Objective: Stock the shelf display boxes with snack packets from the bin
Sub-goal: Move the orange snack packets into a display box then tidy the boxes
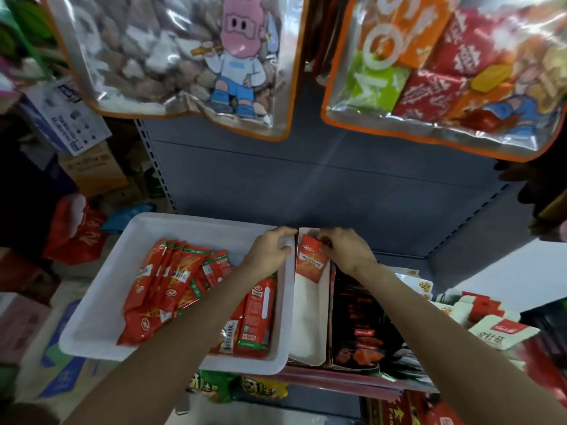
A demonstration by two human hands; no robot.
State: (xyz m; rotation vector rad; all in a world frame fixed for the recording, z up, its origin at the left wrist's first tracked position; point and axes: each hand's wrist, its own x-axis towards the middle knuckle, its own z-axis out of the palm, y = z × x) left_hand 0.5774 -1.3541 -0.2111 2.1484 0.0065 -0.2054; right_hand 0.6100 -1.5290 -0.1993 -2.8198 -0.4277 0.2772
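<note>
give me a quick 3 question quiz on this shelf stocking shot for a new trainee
1. True or false: the narrow white display box is already full of packets.
2. Which hand pinches the red packet at the far end of that box? A) the left hand B) the right hand C) neither
3. Fill in: the loose red snack packets waiting to be stocked lie in the white ____.

Key
1. False: it holds a single red packet, and the rest shows bare white inside.
2. B: the right hand pinches its top edge, while the left hand grips the box's far left wall.
3. bin
</note>
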